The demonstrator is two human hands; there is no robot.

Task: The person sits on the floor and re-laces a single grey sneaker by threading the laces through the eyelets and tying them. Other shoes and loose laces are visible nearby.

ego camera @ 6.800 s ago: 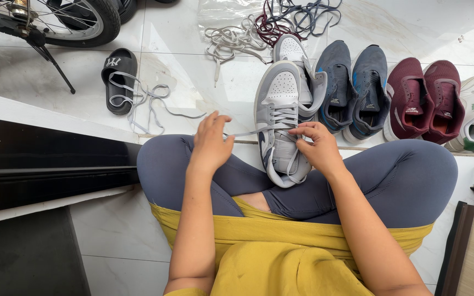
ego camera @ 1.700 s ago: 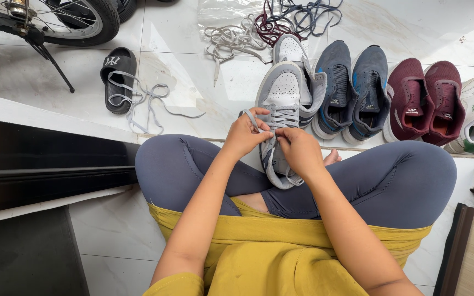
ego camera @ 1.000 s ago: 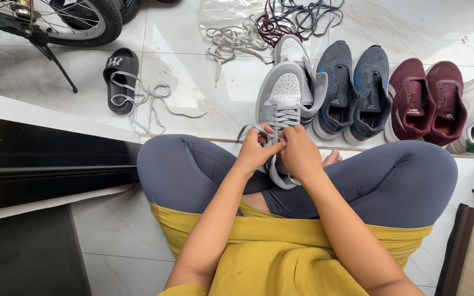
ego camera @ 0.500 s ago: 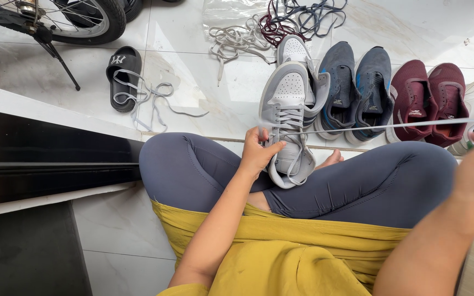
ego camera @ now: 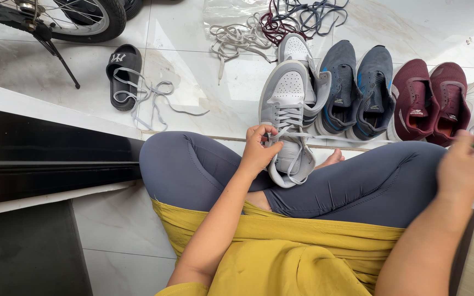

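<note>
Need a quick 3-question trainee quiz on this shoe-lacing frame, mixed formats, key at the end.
1. True or false: the left hand rests on the grey-and-white high-top sneaker.
2. The right hand pulls what out to the side? A) grey flat shoelace B) black slide sandal C) maroon sneaker pair
3. Fill in: the loose pile of laces lies on the white ____ floor.

Key: 1 true; 2 A; 3 tiled.

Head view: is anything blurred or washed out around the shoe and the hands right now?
Head view: the grey-and-white sneaker and the left hand on it are sharp; the right hand, out at the right edge, is motion-blurred, and the grey lace running toward it fades into a faint streak. Daylight glares off the white floor tiles, with soft shadows beside the shoes.
</note>
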